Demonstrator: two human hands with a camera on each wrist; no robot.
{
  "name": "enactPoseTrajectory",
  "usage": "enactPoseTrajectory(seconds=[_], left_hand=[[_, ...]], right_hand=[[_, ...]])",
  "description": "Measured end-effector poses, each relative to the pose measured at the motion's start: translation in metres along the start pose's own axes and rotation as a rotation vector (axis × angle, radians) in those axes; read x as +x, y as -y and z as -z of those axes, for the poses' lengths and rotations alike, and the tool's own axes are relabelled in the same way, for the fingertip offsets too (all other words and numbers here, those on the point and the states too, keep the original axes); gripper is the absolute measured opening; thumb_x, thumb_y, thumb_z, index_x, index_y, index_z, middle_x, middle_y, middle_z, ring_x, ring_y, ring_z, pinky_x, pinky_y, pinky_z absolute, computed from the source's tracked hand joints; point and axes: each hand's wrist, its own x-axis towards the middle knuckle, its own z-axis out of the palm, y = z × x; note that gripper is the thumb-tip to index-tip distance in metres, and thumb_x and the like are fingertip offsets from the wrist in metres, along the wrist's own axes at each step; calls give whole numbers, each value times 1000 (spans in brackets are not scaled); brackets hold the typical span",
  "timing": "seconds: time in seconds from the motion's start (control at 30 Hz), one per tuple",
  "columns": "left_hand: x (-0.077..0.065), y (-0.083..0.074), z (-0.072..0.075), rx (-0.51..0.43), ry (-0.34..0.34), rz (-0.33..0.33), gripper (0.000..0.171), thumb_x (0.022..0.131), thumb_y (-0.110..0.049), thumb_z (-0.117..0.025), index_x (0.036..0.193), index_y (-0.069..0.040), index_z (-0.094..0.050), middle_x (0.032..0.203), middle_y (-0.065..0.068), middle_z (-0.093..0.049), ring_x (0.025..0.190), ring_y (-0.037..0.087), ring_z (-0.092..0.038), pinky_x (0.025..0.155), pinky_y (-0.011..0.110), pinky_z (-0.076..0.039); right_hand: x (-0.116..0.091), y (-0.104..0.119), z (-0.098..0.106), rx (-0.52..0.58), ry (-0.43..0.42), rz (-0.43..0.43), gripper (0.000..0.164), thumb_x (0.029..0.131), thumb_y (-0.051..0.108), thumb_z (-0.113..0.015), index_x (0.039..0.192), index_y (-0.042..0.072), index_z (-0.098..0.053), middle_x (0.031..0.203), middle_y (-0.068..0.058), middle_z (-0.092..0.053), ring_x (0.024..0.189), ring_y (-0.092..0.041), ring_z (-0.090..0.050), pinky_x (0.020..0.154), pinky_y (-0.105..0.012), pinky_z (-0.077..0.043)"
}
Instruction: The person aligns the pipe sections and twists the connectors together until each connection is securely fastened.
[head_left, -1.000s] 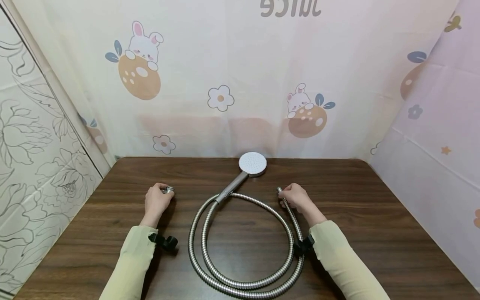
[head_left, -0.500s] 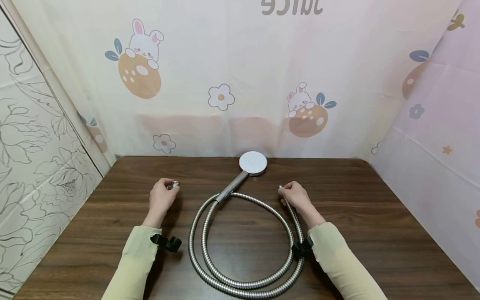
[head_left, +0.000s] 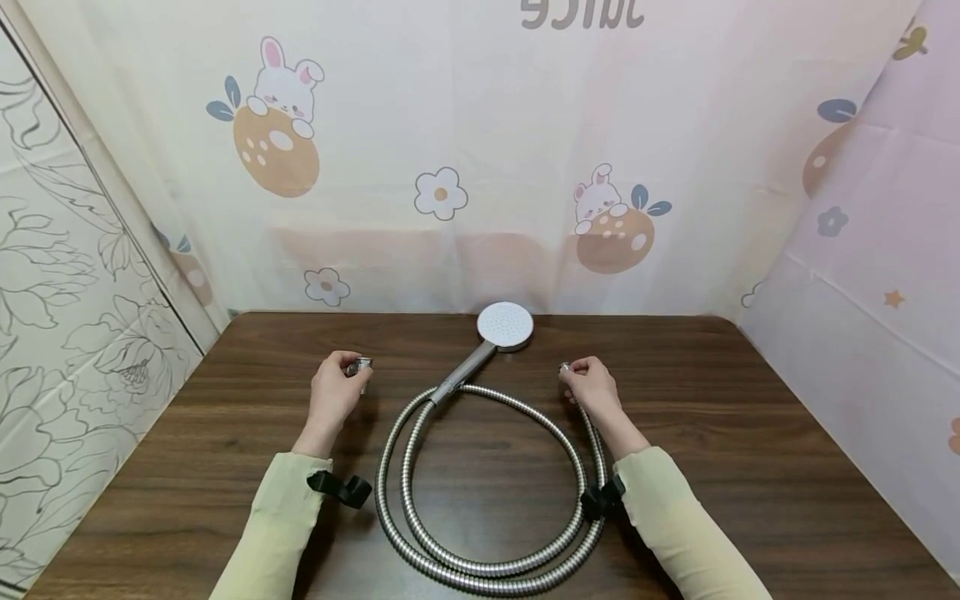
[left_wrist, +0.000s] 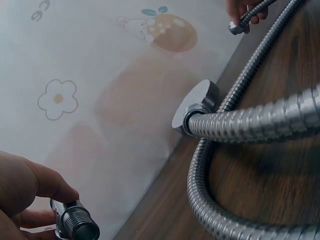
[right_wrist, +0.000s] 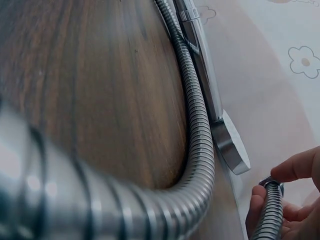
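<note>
In the head view my left hand (head_left: 332, 398) pinches a small chrome fitting (head_left: 363, 367) above the table, left of the hose coil. The left wrist view shows a threaded end on this fitting (left_wrist: 77, 221), held between thumb and fingers. My right hand (head_left: 594, 390) pinches the end nut (head_left: 565, 367) of a metal shower hose (head_left: 491, 570), raised from the table. Close up in the right wrist view, fingertips grip that ribbed hose just at its nut (right_wrist: 271, 182). The hose's other end joins the handle of a shower head (head_left: 506, 325), which lies white face up between the hands.
The dark wooden table (head_left: 750, 467) carries the coiled hose at its middle. A curtain (head_left: 375, 150) with printed rabbits hangs right behind the table's back edge. Black wrist mounts (head_left: 341, 489) sit on both sleeves, the right one over the hose coil.
My left hand has moved right and slightly away with the fitting, tilting it more upright. My right hand has lifted the hose end slightly. The shower head has stayed put.
</note>
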Motion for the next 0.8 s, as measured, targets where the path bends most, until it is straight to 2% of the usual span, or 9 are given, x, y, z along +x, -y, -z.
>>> enactPoseTrajectory(seconds=[0.2, 0.37, 0.63, 0.7, 0.8], left_hand=[[-3, -4, -3, -20, 15, 0, 37, 85, -17, -56, 117, 0, -51, 118, 21, -50, 102, 32, -51, 79, 40, -45], [-2, -4, -7, -55, 28, 12, 36, 84, -18, -57, 117, -2, -52, 116, 19, -53, 102, 30, -51, 78, 37, -45], [-8, -16, -9, -138, 19, -44, 34, 82, -18, -59, 110, -1, -54, 106, 18, -56, 93, 26, -53, 69, 30, -46], [-7, -18, -10, -173, 40, -26, 34, 83, -17, -59, 111, 0, -53, 106, 18, -55, 93, 25, -53, 69, 29, -46], [-4, -19, -13, -239, 88, 23, 35, 86, -16, -58, 116, 1, -49, 110, 18, -53, 95, 24, -52, 75, 32, -47]], right_hand=[[-1, 1, -2, 48, -10, 3, 36, 89, 18, -53, 117, -4, -45, 105, -17, -55, 74, -23, -60, 65, -29, -51], [-3, 5, -3, 96, 7, -7, 37, 89, 18, -54, 118, -5, -48, 107, -19, -57, 71, -19, -60, 64, -27, -50], [-2, 11, -7, 215, 77, -39, 41, 91, 19, -52, 121, -8, -47, 117, -25, -57, 67, -11, -57, 62, -22, -48], [-2, 12, -7, 223, 96, -41, 40, 92, 21, -52, 119, -8, -49, 114, -23, -60, 66, -10, -55, 62, -22, -48], [-3, 13, -8, 227, 108, -38, 38, 92, 21, -52, 116, -8, -52, 100, -16, -66, 64, -9, -54, 60, -22, -47]])
